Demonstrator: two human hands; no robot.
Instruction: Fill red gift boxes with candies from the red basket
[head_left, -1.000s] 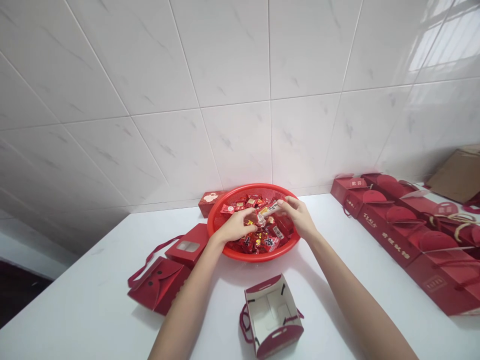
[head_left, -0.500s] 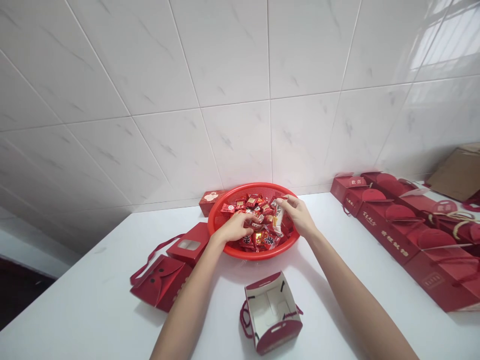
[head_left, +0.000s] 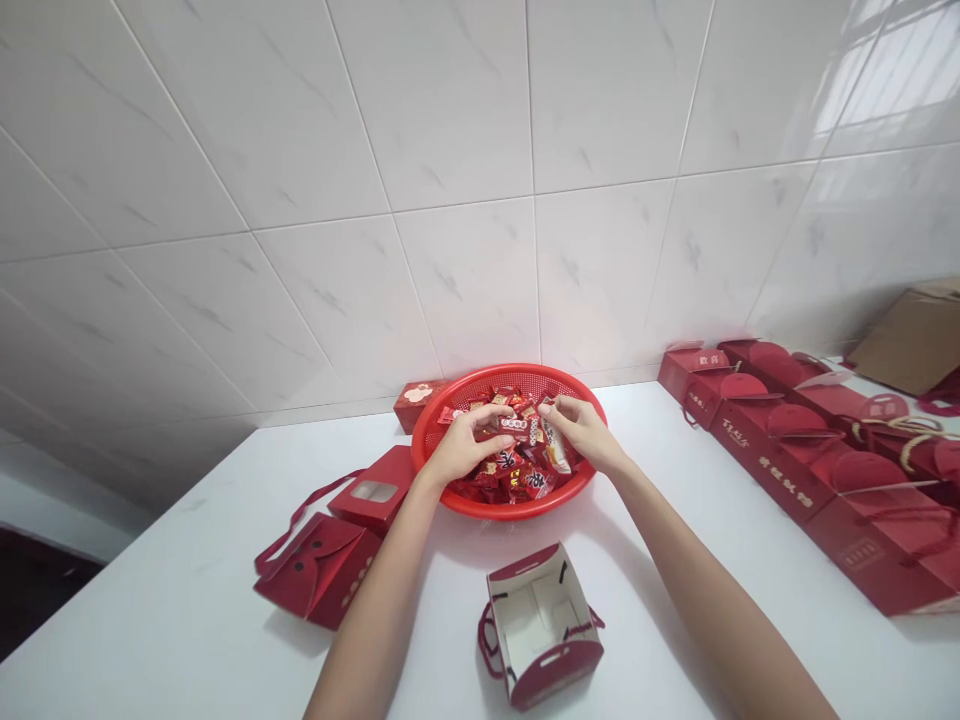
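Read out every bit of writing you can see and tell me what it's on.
"歡喜": flap, right.
"百年好合", as best I can tell: box side.
Next gold line: too blurred.
Near box's mark: too faint.
Red packet in left hand, pale packet, wrapped sweets: printed, too small or blurred.

basket (head_left: 517,511): bright red | table (head_left: 225,560): white | wall tiles (head_left: 465,290): white, grey-veined
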